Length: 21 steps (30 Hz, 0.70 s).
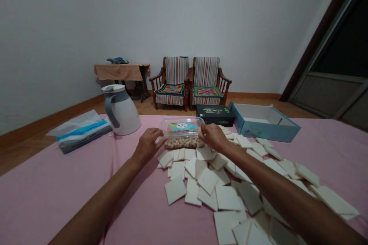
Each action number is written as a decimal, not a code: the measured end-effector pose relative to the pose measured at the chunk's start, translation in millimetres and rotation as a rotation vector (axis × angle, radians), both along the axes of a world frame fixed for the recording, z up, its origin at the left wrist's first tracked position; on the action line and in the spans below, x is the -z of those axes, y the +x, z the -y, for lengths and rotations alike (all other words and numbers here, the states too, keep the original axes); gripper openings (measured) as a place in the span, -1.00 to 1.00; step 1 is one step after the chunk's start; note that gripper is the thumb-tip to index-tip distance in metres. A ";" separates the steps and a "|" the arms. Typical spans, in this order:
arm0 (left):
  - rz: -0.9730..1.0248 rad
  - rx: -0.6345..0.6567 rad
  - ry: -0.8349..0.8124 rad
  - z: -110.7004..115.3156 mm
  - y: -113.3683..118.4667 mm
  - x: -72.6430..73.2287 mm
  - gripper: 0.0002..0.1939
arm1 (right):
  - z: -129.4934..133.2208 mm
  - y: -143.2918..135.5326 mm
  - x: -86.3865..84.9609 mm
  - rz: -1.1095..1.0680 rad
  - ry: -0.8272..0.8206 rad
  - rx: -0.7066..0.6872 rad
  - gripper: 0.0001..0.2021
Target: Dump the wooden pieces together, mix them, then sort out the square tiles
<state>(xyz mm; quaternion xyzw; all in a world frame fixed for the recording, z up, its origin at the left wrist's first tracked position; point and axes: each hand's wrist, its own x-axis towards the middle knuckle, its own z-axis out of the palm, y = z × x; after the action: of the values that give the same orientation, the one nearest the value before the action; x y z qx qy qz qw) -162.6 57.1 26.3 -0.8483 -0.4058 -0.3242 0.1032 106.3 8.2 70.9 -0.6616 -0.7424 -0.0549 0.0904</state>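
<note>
A clear plastic clamshell box (181, 122) with a colourful label on its lid stands in the middle of the pink cloth. Small tan pieces (182, 143), too small to name, fill its lower part. The lid looks partly raised, though I cannot tell how far. My left hand (148, 143) grips the box at its left edge, thumb below the fingers. At the right edge my right hand (212, 135) pinches the lid's corner, fingers curled. Many flat cream-coloured square tiles (207, 180) lie scattered and overlapping in front of the box and under my right forearm.
A white and grey jug (126, 113) and a pack of tissues (83, 132) stand to the left. Behind the box, a black box (215, 115) sits beside an open light-blue box (267, 127). Two wooden armchairs (176, 80) are by the wall.
</note>
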 end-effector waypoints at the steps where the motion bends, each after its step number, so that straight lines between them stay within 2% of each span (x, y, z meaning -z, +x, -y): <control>1: -0.031 -0.042 -0.013 1.4 3.7 -3.0 -0.68 | 0.6 0.5 0.4 -0.005 0.001 -0.008 -0.79; 5: -0.242 -0.201 -0.068 9.5 21.9 -19.7 -0.56 | 6.5 0.4 4.0 0.017 -0.019 -0.020 -0.77; 8: -0.336 -0.204 -0.087 15.6 37.6 -27.4 -0.50 | 9.5 -0.3 6.1 0.051 -0.028 -0.027 -0.75; 14: -0.349 -0.270 -0.094 21.2 63.2 -26.7 -0.37 | 8.5 -0.8 7.6 0.091 -0.023 -0.037 -0.76; 21: -0.405 -0.304 -0.166 25.1 77.7 -30.0 -0.34 | 7.7 3.2 9.9 0.078 0.005 -0.055 -0.80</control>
<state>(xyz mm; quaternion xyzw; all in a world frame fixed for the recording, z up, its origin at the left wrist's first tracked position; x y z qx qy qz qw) -84.9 32.1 56.3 -0.8309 -0.5245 -0.0943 0.1600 109.6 0.6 61.0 -0.6381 -0.7631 -0.0803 0.0644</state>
